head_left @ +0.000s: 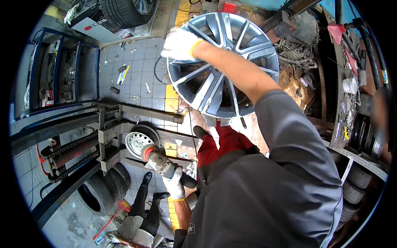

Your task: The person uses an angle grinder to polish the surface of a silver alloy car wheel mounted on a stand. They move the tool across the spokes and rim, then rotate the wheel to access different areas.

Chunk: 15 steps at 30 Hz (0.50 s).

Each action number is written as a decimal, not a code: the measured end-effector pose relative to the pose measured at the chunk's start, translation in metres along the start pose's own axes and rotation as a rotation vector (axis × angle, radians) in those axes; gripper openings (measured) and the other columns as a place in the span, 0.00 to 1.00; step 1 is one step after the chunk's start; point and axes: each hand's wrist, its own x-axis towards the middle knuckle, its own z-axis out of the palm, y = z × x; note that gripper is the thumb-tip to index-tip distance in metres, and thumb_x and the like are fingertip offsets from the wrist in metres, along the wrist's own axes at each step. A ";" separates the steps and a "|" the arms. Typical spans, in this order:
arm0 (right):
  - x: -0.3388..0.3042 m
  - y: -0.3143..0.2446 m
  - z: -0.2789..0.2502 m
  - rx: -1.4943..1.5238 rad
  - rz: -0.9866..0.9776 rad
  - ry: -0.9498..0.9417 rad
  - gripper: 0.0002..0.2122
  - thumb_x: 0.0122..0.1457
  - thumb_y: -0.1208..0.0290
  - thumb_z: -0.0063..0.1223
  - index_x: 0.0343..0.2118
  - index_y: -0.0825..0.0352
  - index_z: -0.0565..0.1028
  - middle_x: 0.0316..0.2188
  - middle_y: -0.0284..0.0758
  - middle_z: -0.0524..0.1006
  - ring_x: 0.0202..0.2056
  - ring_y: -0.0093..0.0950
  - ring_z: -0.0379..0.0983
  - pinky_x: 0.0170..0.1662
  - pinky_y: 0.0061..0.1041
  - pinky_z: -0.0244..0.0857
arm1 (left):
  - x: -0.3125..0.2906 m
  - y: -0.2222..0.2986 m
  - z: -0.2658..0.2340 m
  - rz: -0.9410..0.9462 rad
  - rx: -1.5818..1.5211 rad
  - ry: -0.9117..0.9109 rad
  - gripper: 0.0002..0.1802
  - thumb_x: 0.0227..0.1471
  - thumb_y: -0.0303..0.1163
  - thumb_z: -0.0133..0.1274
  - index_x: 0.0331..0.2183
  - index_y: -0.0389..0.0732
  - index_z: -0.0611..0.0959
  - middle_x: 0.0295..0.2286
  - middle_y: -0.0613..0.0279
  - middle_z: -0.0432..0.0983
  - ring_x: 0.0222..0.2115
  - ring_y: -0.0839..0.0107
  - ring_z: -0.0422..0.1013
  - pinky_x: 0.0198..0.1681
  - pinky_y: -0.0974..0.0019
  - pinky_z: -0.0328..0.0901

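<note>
My left hand (175, 184), in a white glove with a yellow cuff, is wrapped round a worn grey angle grinder (159, 162), low at my left side. A round red pad shows on the tool's far end. A silver and dark grey alloy wheel rim (223, 56) with paired spokes stands in front of me, with no tyre on it. My right arm reaches across the rim. My right hand (180, 44), gloved alike, is at the rim's upper left edge; motion smears its fingers, so their grip is unclear.
A steel wheel (137, 143) lies beside a metal frame (103, 136) with chains. Tyres (99, 192) and another person's legs (144, 202) are at lower left. A blue shelf rack (62, 70) stands far left. A cluttered bench (346, 107) runs along the right.
</note>
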 end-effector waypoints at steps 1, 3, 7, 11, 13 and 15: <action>0.002 0.016 0.004 -0.041 0.032 -0.059 0.16 0.67 0.56 0.36 0.38 0.53 0.80 0.38 0.37 0.81 0.43 0.37 0.77 0.53 0.40 0.62 | -0.002 0.006 0.005 0.012 -0.003 0.002 0.21 0.44 0.20 0.64 0.43 0.36 0.78 0.36 0.62 0.77 0.34 0.70 0.74 0.42 0.66 0.70; 0.000 0.045 -0.012 0.037 0.261 -0.234 0.20 0.67 0.54 0.32 0.41 0.54 0.80 0.43 0.37 0.81 0.49 0.36 0.76 0.54 0.41 0.62 | -0.011 0.009 0.011 0.027 -0.014 0.026 0.21 0.45 0.20 0.64 0.43 0.36 0.78 0.36 0.62 0.77 0.34 0.70 0.74 0.43 0.66 0.70; -0.048 0.130 0.006 0.164 0.674 -0.322 0.23 0.70 0.51 0.25 0.55 0.53 0.73 0.56 0.42 0.73 0.58 0.39 0.69 0.60 0.41 0.60 | -0.018 0.008 0.018 0.055 -0.040 0.039 0.23 0.46 0.22 0.64 0.45 0.37 0.78 0.36 0.63 0.77 0.35 0.70 0.74 0.43 0.65 0.70; -0.104 0.150 0.010 0.344 0.858 -0.267 0.27 0.69 0.47 0.25 0.59 0.59 0.68 0.59 0.44 0.70 0.59 0.43 0.67 0.62 0.42 0.58 | -0.024 -0.004 0.025 0.028 -0.071 0.084 0.25 0.45 0.21 0.64 0.47 0.37 0.77 0.36 0.64 0.76 0.35 0.70 0.73 0.44 0.64 0.70; -0.129 0.158 0.019 0.403 0.948 -0.171 0.29 0.68 0.44 0.27 0.58 0.60 0.70 0.57 0.45 0.72 0.58 0.45 0.68 0.61 0.41 0.60 | -0.024 -0.003 0.031 0.025 -0.087 0.080 0.25 0.45 0.20 0.64 0.47 0.37 0.77 0.36 0.63 0.76 0.35 0.69 0.73 0.43 0.64 0.71; -0.126 0.146 -0.001 0.484 1.058 -0.193 0.30 0.66 0.41 0.30 0.55 0.61 0.74 0.54 0.45 0.75 0.55 0.43 0.72 0.60 0.41 0.61 | -0.024 -0.004 0.032 0.027 -0.088 0.100 0.25 0.45 0.20 0.63 0.47 0.37 0.77 0.36 0.63 0.77 0.34 0.68 0.74 0.43 0.63 0.71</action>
